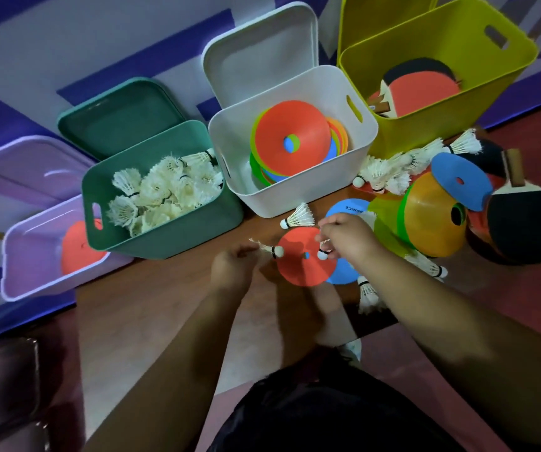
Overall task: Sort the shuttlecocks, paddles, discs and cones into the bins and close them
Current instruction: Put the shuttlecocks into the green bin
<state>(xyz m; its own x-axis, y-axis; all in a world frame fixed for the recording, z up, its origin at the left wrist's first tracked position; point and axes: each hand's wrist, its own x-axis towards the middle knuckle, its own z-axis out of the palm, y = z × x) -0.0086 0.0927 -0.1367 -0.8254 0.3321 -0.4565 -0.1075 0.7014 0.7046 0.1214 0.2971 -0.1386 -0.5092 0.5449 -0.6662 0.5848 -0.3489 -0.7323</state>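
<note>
Now I see the left hand [233, 265] pinching a shuttlecock [270, 251] by the feathers, cork toward 3 o'clock over the red disc [298, 270]. The right hand [349, 239] pinches a second shuttlecock [323, 254], cork toward 7 o'clock.

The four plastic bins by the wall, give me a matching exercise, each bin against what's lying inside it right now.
Column one:
1. lilac plastic bin
2. dark green plastic bin
3. white plastic bin
4. yellow-green plastic bin

Column two:
A. pile of white feather shuttlecocks
B. red and black table tennis paddles
C. single orange-red round marker
D. stack of coloured round markers, orange-red on top

Pairs: 1-C, 2-A, 3-D, 4-B.
</note>
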